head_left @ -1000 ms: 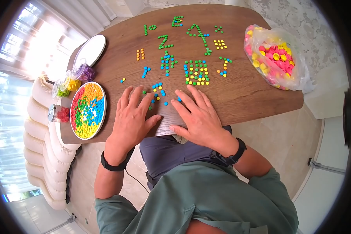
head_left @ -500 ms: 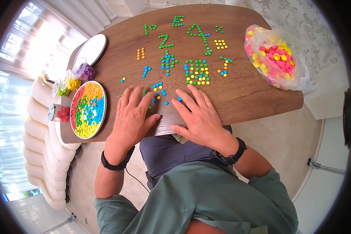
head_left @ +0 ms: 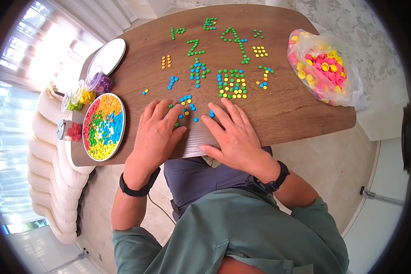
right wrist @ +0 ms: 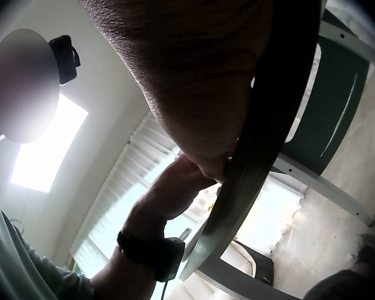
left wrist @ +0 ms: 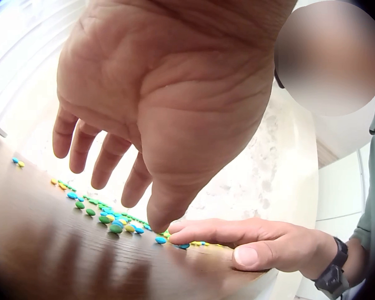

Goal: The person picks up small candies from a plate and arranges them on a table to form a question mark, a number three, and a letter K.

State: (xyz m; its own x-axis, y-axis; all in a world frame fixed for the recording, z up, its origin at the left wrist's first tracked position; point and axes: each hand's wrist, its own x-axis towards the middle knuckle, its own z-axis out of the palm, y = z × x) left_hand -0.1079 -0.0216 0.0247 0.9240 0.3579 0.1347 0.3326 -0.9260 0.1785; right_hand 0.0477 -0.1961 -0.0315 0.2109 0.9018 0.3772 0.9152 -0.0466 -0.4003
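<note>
Over the wood-grained brown worktop (head_left: pixel 301 116), small glossy discs (head_left: pixel 233 84), rounded like buttons, form dotted figures in green, blue, yellow and orange, among them a squarish block, a Z-like zigzag and two short orange columns. At the near edge, the left hand (head_left: pixel 154 132) and the right hand (head_left: pixel 236 137) are both spread wide, fingers straight and parted, holding nothing; whether the left fingertips touch the wood I cannot tell. A loose cluster (head_left: pixel 186 113) of blue, yellow and green discs lies just ahead and between them, closer to the left; one green disc (head_left: pixel 176 124) sits just beside the left index finger, one blue disc (head_left: pixel 211 113) by the right index fingertip. Two black wristbands (head_left: pixel 273 182) show, one per wrist. Leftward stand two smooth, round white plates, one bare (head_left: pixel 107 57), one (head_left: pixel 124 119) heaped with discs grouped by colour, and four clear tubs (head_left: pixel 73 132) with purple, yellow, green and red contents. One crinkled, see-through plastic bag (head_left: pixel 355 91) of pink and yellow pieces rests far right.
</note>
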